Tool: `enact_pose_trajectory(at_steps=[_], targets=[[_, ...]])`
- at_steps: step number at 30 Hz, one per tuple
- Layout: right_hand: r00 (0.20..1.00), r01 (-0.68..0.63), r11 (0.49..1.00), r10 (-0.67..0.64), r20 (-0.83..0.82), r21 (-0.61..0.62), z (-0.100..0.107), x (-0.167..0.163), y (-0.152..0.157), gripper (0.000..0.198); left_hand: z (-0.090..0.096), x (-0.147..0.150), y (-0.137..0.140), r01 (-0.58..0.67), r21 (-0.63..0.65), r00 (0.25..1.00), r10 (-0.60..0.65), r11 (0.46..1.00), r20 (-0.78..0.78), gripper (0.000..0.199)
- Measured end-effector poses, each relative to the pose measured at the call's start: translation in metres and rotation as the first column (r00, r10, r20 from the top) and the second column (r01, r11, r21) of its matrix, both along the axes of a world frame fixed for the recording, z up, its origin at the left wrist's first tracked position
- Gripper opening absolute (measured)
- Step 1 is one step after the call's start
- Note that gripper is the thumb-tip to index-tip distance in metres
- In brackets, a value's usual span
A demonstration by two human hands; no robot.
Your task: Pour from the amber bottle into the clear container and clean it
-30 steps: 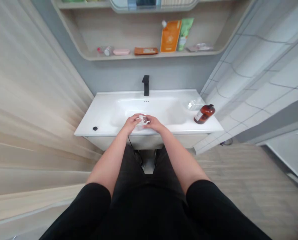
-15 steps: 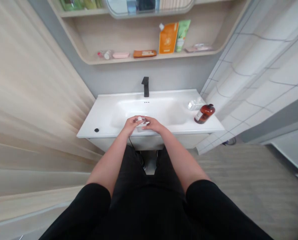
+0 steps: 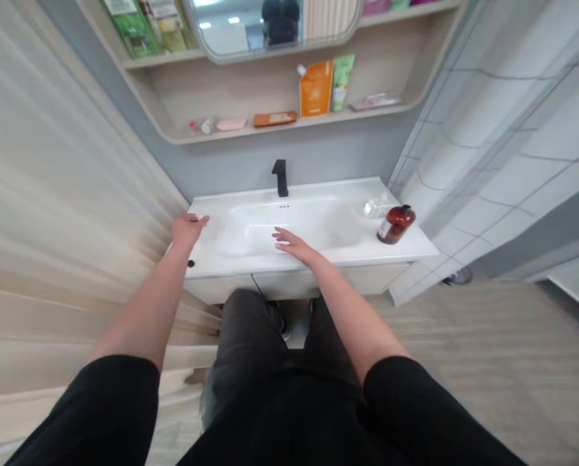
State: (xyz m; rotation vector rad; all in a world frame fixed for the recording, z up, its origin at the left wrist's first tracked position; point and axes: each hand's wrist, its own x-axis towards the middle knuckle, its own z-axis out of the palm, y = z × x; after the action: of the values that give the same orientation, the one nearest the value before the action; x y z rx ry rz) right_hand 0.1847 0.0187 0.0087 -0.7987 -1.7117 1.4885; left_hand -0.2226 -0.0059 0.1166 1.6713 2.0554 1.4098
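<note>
My left hand [image 3: 186, 230] is over the left end of the white counter, beside the curtain, with its fingers curled toward the basin. A small clear bottle [image 3: 214, 228] shows faintly at its fingertips; its outline is blurred against the white, but the hand seems closed on it. My right hand [image 3: 292, 244] hovers above the front rim of the basin [image 3: 313, 223], fingers spread, holding nothing. A round black stopper [image 3: 191, 263] lies on the counter just below my left hand.
A black faucet [image 3: 280, 178] rises behind the basin. On the right stand a brown bottle [image 3: 395, 224] and a clear container [image 3: 377, 206]. Above, a shelf [image 3: 241, 133] carries an orange pouch [image 3: 315, 89] and a green tube [image 3: 342, 81]. A beige curtain [image 3: 100, 194] hangs close on the left.
My hands were together at the basin's front edge around the clear bottle. My left hand has moved far left; my right hand has let go and opened. The view has tilted up slightly.
</note>
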Motion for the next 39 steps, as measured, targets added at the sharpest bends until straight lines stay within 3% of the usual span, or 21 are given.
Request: enact_pose_trajectory(at_steps=[3, 8, 12, 14, 17, 19, 21, 22, 24, 27, 29, 31, 35, 37, 39], targets=[[1.0, 0.015, 1.0, -0.015, -0.016, 0.0, 0.0, -0.001, 0.0, 0.076, 0.009, -0.034, -0.003, -0.312, -0.141, 0.95, 0.304, 0.94, -0.073, 0.036], [0.996, 0.028, 0.998, -0.033, 0.079, 0.06, 0.003, -0.005, -0.005, 0.071, 0.0, -0.037, 0.001, -0.351, -0.217, 0.936, 0.345, 0.911, -0.067, 0.031], [0.993, 0.015, 0.997, -0.023, 0.117, 0.076, 0.005, -0.006, -0.008, 0.068, -0.003, -0.033, 0.008, -0.432, -0.262, 0.901, 0.425, 0.863, -0.086, 0.039], [0.993, 0.015, 0.997, -0.024, 0.116, 0.071, 0.006, -0.005, -0.007, 0.065, -0.008, -0.029, 0.003, -0.472, -0.214, 0.881, 0.465, 0.855, -0.087, 0.051], [0.993, 0.026, 0.997, -0.035, 0.116, 0.072, 0.004, -0.003, -0.004, 0.062, -0.026, -0.006, -0.02, -0.459, 0.047, 0.88, 0.461, 0.887, -0.113, 0.058], [0.992, 0.045, 0.996, -0.055, 0.117, 0.083, 0.003, -0.004, -0.003, 0.06, -0.043, 0.027, -0.036, -0.274, 0.165, 0.929, 0.306, 0.947, -0.209, 0.052], [0.987, 0.079, 0.992, -0.092, 0.13, 0.101, 0.001, -0.006, -0.002, 0.054, -0.062, 0.071, -0.045, 0.037, 0.108, 0.959, -0.005, 0.993, -0.283, 0.042], [0.982, 0.103, 0.987, -0.12, 0.145, 0.121, 0.0, -0.008, -0.003, 0.049, -0.07, 0.094, -0.046, 0.184, 0.051, 0.946, -0.162, 0.982, -0.281, 0.037], [0.96, 0.169, 0.966, -0.206, 0.188, 0.196, 0.0, -0.011, -0.008, 0.036, -0.086, 0.133, -0.041, 0.41, -0.094, 0.869, -0.42, 0.907, -0.262, 0.035], [0.891, 0.267, 0.889, -0.375, 0.257, 0.373, 0.008, -0.005, -0.019, 0.018, -0.104, 0.163, -0.03, 0.483, -0.2, 0.825, -0.52, 0.852, -0.223, 0.041], [0.829, 0.284, 0.825, -0.467, 0.307, 0.488, 0.025, 0.014, -0.024, 0.012, -0.11, 0.165, -0.026, 0.482, -0.236, 0.822, -0.529, 0.844, -0.213, 0.045], [0.763, 0.269, 0.752, -0.548, 0.344, 0.602, 0.057, 0.046, -0.022, 0.012, -0.112, 0.161, -0.025, 0.474, -0.309, 0.798, -0.551, 0.824, -0.244, 0.048], [0.618, 0.168, 0.593, -0.686, 0.384, 0.788, 0.147, 0.129, 0.011, 0.022, -0.102, 0.159, -0.028, 0.379, -0.527, 0.723, -0.599, 0.761, -0.345, 0.056], [0.475, 0.096, 0.587, -0.737, 0.481, 0.804, 0.187, 0.166, 0.041, 0.027, -0.094, 0.164, -0.029, 0.316, -0.6, 0.72, -0.598, 0.735, -0.353, 0.061], [0.249, 0.043, 0.643, -0.748, 0.615, 0.765, 0.214, 0.194, 0.074, 0.033, -0.089, 0.169, -0.028, 0.266, -0.638, 0.738, -0.578, 0.723, -0.347, 0.064]])
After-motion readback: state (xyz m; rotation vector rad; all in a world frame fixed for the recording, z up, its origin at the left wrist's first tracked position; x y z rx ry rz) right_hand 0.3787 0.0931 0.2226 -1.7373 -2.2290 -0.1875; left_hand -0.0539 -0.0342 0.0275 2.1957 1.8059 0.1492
